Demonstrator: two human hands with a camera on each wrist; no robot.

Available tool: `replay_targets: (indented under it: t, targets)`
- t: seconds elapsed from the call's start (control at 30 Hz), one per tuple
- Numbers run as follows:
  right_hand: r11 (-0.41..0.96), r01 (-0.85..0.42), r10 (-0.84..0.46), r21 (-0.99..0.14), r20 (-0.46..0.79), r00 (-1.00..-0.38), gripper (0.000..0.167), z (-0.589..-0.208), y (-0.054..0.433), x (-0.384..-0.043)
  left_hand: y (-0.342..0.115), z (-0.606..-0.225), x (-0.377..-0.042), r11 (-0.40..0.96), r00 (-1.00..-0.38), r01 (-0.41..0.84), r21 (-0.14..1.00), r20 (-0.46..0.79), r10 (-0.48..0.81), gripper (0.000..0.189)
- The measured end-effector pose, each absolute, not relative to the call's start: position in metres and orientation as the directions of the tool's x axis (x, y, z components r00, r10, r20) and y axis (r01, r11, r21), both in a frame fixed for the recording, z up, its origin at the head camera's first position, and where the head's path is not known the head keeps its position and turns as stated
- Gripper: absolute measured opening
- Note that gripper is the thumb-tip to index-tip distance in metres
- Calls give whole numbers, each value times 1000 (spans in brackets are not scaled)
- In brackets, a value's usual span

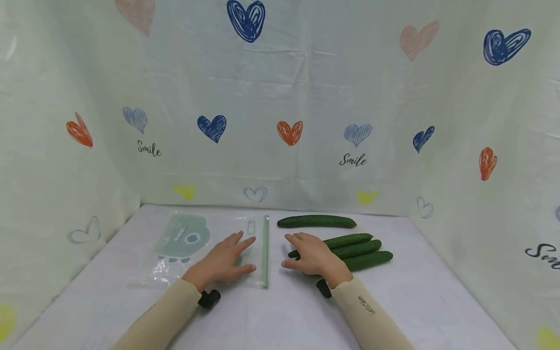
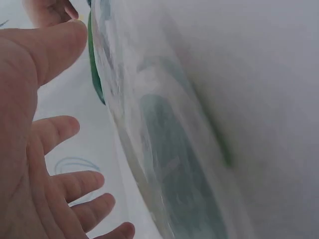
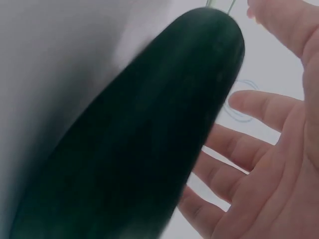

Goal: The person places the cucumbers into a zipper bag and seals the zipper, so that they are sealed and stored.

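Observation:
In the head view my left hand (image 1: 222,260) is held with fingers spread over a clear zip bag (image 1: 236,223), which has a pale green monster print and a green zip strip (image 1: 265,257) along its right side. Nothing is in that hand. My right hand (image 1: 316,255), its fingers also loosely spread, is at the left ends of several cucumbers (image 1: 367,260) lying side by side, and covers part of them. In the right wrist view a cucumber (image 3: 134,129) looms close beside the fingers, none of which curl round it. Whether they touch is hard to tell.
One more cucumber (image 1: 317,221) lies apart at the back of the white-covered table (image 1: 280,321). A pale curtain (image 1: 280,87) printed with hearts stands behind the table and on both sides. Dark camera mounts (image 1: 209,299) sit under the wrists.

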State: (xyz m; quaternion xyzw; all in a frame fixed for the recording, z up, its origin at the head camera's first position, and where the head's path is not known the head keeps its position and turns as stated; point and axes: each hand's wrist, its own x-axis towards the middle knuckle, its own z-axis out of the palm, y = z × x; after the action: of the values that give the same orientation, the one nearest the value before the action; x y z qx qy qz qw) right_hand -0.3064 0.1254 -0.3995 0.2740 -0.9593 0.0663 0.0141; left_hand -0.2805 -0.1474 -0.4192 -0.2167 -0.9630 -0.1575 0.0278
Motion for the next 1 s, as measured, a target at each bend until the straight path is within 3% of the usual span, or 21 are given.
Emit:
replay_targets:
  t: [0.57, 1.0]
  targets:
    - [850, -512, -516, -125, -2, -856, 73, -407, 94, -319, -142, -419, -292, 936, -936, 256, 242, -182, 303, 81]
    - [844, -510, -525, -164, -68, -848, 67, -409, 82, -314, -141, -409, -265, 949, -939, 216, 230, -217, 267, 84]
